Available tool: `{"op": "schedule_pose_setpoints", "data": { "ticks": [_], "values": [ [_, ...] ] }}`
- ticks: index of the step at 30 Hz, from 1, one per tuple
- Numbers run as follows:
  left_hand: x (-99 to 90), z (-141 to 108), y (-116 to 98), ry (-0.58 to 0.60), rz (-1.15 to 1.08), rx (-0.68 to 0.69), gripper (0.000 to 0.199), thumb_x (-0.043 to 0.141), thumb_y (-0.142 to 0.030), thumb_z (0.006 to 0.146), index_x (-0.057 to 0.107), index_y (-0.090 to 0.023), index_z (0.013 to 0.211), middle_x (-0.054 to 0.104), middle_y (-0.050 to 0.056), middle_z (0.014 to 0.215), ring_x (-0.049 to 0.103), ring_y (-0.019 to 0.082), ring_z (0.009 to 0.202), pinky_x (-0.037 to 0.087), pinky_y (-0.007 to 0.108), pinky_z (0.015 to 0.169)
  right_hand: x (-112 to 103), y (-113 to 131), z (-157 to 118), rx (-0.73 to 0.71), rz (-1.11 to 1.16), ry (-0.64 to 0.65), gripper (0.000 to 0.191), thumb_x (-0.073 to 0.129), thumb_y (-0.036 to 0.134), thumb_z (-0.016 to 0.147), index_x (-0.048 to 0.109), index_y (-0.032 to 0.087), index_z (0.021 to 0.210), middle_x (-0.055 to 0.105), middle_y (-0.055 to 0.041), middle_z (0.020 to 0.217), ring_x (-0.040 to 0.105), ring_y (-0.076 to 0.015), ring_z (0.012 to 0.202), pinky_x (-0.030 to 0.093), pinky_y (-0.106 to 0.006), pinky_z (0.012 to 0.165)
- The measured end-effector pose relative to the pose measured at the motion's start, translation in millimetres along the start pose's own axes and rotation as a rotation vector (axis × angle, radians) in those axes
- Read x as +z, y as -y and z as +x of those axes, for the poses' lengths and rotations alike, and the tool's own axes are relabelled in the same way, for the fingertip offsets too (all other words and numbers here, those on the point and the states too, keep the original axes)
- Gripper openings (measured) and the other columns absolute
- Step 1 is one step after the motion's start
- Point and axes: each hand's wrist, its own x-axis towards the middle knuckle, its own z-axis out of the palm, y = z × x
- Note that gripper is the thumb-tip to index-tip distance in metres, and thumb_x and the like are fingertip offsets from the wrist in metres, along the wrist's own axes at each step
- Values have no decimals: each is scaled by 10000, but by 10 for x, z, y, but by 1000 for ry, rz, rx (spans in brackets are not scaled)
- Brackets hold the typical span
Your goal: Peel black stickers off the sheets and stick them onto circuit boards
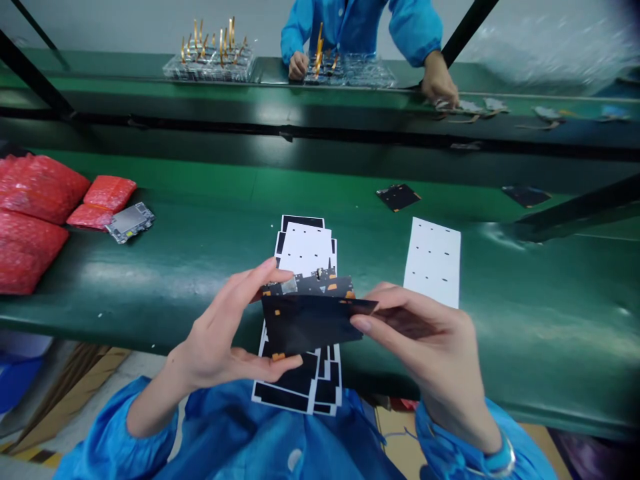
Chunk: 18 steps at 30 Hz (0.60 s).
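**A:** What is the largest thing in this view?

**B:** A long green table (150, 293) goes across the whole view. Beyond it stands a second green table (90, 83), where a co-worker's blue sleeve (415, 27) is beside clear trays (210, 70) of gold flexible strips.

**A:** And what lies on the near table?

**B:** On the left there are red bubble bags (35, 193) and a grey circuit board (131, 222). In the middle is a loose pile of black and white sheets (305, 240), and on the right one white sheet (434, 261) lies apart. Maybe it is kept apart so that it does not mix with the pile.

**A:** Where are the hands, and what do they hold?

**B:** Both hands are above the pile and hold one black sheet (310, 323) in the air. The left hand (225, 327) has a narrow grip on its left side, and the right hand (425, 340) has a narrow grip on its right side. I think they take it by the edges to keep its face free from touching.

**A:** Can you read any writing?

**B:** No brand or label is readable. I see only small orange marks (277, 312) on the sheet.
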Motion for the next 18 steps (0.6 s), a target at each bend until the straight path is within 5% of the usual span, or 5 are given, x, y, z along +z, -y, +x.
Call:
{"op": "schedule_pose_setpoints", "data": {
  "ticks": [18],
  "values": [
    [4,-7,32,-8,26,17,1008,842,-339,788,262,-252,1607,648,113,1332,645,228,1233,571,356,1075,-36,-22,-50,22,17,-2,128,820,190,766,707,234,725,667,17,693,627,-108,594,541,-196,520]
  ]
}}
